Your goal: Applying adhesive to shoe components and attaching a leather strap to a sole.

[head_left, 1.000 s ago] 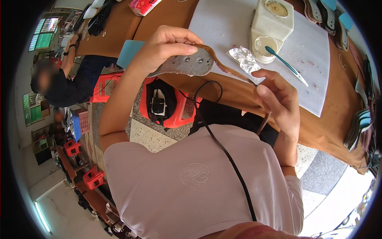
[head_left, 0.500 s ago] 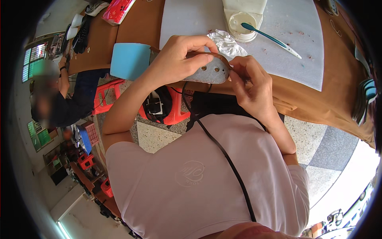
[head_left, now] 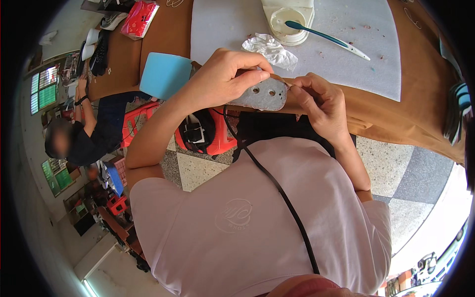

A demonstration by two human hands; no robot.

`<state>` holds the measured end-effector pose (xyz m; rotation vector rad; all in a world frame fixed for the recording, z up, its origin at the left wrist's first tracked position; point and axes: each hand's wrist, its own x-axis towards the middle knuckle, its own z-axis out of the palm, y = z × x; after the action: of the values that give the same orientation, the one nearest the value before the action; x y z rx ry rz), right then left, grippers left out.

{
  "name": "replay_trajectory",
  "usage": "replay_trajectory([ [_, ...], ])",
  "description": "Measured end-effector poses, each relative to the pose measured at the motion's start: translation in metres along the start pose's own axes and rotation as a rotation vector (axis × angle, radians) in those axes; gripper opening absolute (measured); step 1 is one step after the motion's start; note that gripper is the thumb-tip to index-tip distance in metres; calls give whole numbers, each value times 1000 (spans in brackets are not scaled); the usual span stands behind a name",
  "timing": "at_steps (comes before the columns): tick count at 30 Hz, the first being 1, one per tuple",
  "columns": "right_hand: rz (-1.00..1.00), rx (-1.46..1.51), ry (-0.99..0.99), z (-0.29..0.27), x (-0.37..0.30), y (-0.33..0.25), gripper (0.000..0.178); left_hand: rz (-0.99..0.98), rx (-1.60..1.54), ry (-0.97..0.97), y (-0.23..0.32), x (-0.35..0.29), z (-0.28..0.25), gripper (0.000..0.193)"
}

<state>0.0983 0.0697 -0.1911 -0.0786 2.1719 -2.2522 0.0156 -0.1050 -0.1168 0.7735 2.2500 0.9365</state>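
Note:
A grey shoe-sole-shaped piece (head_left: 262, 95) with a rounded end, a brown edge and two metal-rimmed holes is held up at the table's front edge. My left hand (head_left: 230, 74) is closed round it, with thumb and fingers pinching its far edge. At its rounded right end, my right hand (head_left: 316, 99) is closed in a pinch on the brown edge strip. Whatever lies between those right fingertips is too small to make out. The left part of the grey piece is hidden behind my left hand. A light blue block-like thing (head_left: 166, 75) shows beyond my left forearm.
A teal-and-white brush (head_left: 329, 39) rests across a white glue pot (head_left: 287, 22) on a pale sheet (head_left: 217, 24). Crumpled tissue (head_left: 272, 52) lies nearby. Red stools (head_left: 217, 141) stand below the table. Another person (head_left: 94, 128) sits at the left.
The grey piece has turned slightly and sits a little lower. My right hand has shifted slightly right, still pinching its end. The whole view has shifted a little.

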Motion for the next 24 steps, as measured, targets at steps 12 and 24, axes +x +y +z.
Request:
replay_trajectory([
  [12,41,-40,-4,1,-7,0,10,149,152,59,5,9,17,10],
  [24,300,639,-128,-8,-13,23,13,187,148,-9,3,15,27,9],
])
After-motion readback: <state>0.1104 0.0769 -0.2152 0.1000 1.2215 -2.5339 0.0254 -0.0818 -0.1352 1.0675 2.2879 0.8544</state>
